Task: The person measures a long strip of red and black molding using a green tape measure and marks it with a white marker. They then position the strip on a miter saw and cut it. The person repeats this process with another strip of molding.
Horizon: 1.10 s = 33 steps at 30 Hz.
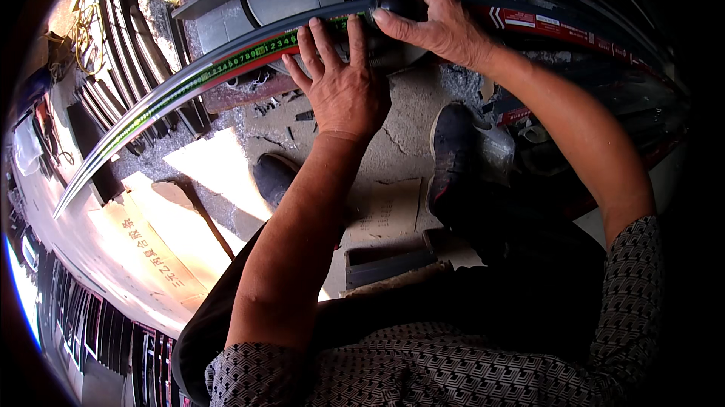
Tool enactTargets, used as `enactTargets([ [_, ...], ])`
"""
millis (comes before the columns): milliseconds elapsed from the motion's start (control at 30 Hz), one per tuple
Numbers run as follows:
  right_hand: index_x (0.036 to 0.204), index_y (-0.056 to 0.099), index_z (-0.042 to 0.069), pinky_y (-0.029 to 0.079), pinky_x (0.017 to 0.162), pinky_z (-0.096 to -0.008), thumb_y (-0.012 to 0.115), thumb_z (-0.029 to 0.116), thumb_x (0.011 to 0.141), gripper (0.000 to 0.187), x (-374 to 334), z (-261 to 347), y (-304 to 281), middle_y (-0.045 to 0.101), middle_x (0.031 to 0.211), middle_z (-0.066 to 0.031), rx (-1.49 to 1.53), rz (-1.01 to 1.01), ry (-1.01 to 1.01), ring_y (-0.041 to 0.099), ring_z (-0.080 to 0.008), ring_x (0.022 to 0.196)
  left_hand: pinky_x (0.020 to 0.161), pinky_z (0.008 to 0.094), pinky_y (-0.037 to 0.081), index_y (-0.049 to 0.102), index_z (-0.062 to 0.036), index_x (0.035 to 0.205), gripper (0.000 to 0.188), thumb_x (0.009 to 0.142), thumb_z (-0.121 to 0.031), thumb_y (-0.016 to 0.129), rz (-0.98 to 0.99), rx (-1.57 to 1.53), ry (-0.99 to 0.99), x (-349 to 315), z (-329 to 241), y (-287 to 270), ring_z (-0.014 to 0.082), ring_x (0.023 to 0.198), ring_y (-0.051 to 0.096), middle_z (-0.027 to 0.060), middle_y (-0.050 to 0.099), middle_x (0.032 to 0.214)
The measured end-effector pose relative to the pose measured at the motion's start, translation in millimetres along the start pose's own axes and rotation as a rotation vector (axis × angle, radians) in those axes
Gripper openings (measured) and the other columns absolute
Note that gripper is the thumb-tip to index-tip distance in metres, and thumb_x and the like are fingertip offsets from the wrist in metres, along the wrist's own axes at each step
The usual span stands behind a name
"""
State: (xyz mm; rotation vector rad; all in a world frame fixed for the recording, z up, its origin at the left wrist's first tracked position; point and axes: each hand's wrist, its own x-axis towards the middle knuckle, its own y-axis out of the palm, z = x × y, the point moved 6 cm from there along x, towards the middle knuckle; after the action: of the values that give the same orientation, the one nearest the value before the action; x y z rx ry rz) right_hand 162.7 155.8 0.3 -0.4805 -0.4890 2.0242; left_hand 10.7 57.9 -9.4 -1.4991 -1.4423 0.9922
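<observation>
A long, narrow strip [170,94] runs across the front of a grey metal machine bed [287,1]. It carries a green-on-black measuring scale on its left part and bends only toward the picture's rim. My left hand [343,94] lies on it with fingers spread and fingertips on the scale, gripping nothing. Just to the right, my right hand [445,26] has its thumb and fingers curled around a black rounded knob [402,6]; its underside is hidden. Beyond that hand, a red strip with white markings [540,20] continues to the right.
Dark rubber-like strips [124,37] lie in bundles at the far left. Flattened cardboard [155,237] and shavings cover parts of the floor. My shoes [453,150] stand below the machine, with a small open box [393,266] between my legs. More stacked strips [83,316] fill the lower left.
</observation>
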Motion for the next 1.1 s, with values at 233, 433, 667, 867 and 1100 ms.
enactTargets([
  [233,0.122,0.065,0.002,0.050,0.103,-0.0397,0.068,0.073,0.087,0.080,5,1,-9,0.067,0.116,-0.0182,-0.124,-0.074,-0.083,0.064,-0.0308,0.116,0.120,0.0706,0.008,0.030,-0.0157,0.162,0.084,0.087,-0.033,0.065,0.023,0.077,-0.003,3,-1,0,0.0513,0.154,0.014,0.0328,0.021,0.163],
  [433,0.112,0.068,0.002,0.053,0.092,-0.0371,0.068,0.054,0.097,0.055,-11,4,-47,0.069,0.106,-0.0127,-0.122,-0.192,-0.151,0.067,-0.0255,0.105,0.122,0.0671,0.008,0.033,-0.0142,0.160,0.084,0.084,-0.029,0.065,0.027,0.089,-0.008,3,-3,-1,0.0514,0.152,0.017,0.0334,0.024,0.161],
  [667,0.102,0.067,0.001,0.053,0.075,-0.0286,0.070,0.025,0.099,0.024,-117,-60,-32,0.069,0.086,-0.0029,0.170,-0.309,0.264,0.062,-0.0095,0.080,0.123,0.0640,0.009,0.032,-0.0148,0.161,0.087,0.082,-0.030,0.066,0.008,0.084,0.033,3,-5,-2,0.0509,0.152,0.019,0.0332,0.025,0.161],
  [867,0.104,0.068,0.001,0.050,0.066,-0.0296,0.071,0.025,0.093,0.026,-140,-124,67,0.065,0.083,-0.0028,0.529,-0.130,0.726,0.059,-0.0106,0.074,0.122,0.0685,0.003,0.027,-0.0149,0.163,0.083,0.088,-0.028,0.059,0.070,0.076,0.030,3,-1,-1,0.0521,0.156,0.009,0.0347,0.017,0.165],
  [1100,0.097,0.063,0.008,0.035,0.043,-0.0267,0.069,0.023,0.093,0.017,-124,-144,88,0.059,0.071,-0.0009,0.638,-0.021,0.788,0.050,-0.0086,0.055,0.123,0.0663,0.004,0.026,-0.0152,0.164,0.089,0.084,-0.030,0.063,0.081,0.083,0.025,4,-4,-1,0.0509,0.155,0.010,0.0333,0.017,0.164],
])
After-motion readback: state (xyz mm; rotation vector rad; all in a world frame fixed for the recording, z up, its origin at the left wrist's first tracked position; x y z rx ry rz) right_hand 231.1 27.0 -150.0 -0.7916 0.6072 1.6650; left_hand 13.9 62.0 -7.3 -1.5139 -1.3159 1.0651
